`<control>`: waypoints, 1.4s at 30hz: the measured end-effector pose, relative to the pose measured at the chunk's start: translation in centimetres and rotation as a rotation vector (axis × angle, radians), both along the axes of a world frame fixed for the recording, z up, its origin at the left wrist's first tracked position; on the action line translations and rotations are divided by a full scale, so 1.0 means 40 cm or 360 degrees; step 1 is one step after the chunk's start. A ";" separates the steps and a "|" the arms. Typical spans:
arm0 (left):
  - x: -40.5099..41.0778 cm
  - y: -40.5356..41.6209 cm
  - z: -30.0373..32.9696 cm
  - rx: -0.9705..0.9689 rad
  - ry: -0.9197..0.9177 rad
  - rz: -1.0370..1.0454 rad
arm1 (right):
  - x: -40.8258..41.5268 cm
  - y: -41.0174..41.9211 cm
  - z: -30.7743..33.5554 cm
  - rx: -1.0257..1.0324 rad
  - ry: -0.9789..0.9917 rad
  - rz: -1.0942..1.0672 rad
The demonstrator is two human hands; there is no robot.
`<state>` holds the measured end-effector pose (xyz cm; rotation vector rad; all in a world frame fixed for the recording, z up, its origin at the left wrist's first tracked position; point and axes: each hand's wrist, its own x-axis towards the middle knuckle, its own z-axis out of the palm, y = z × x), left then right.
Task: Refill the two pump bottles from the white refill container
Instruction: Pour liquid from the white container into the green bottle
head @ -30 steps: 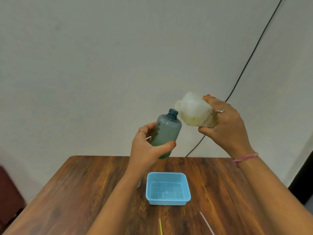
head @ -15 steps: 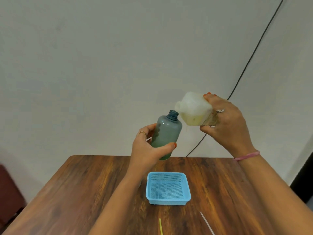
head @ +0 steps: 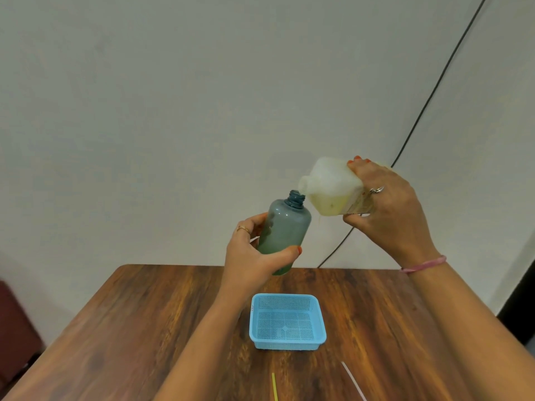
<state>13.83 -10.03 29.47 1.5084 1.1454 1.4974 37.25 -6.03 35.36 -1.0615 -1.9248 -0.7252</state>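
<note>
Grey-green pump bottle (head: 285,230), uncapped, gripped at frame centre by left hand (head: 254,250). White refill container (head: 333,189) tipped toward its neck, clasped by right hand (head: 388,209). Below: blue basket (head: 288,322) on wooden table (head: 130,328). Behind: pale wall (head: 173,111), black cable (head: 428,99) upper right.

Soft, even, moderately bright light fills the scene with no harsh glare. The glossy brown wooden table (head: 150,322) shows a faint sheen, and the pale grey wall (head: 173,111) darkens slightly toward the corners. Straight lines bow near the edges from the wide-angle lens. Focus is fairly sharp throughout.
</note>
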 end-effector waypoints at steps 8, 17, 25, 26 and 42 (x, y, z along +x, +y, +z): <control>0.003 0.002 -0.002 -0.0018 -0.0005 0.0008 | 0.004 0.004 0.002 0.0009 -0.0049 -0.0017; 0.002 0.005 -0.006 -0.0015 -0.0006 0.0020 | 0.001 0.001 0.007 0.0021 -0.0071 -0.0038; 0.001 0.006 -0.011 -0.0022 0.0004 0.0024 | -0.003 0.002 0.008 0.0032 -0.0088 -0.0033; 0.001 0.006 -0.011 -0.0020 0.0002 0.0024 | -0.004 0.002 0.009 0.0033 -0.0086 -0.0033; 0.003 0.003 -0.011 -0.0045 -0.0044 0.0038 | -0.013 -0.003 0.009 0.0048 -0.0106 -0.0071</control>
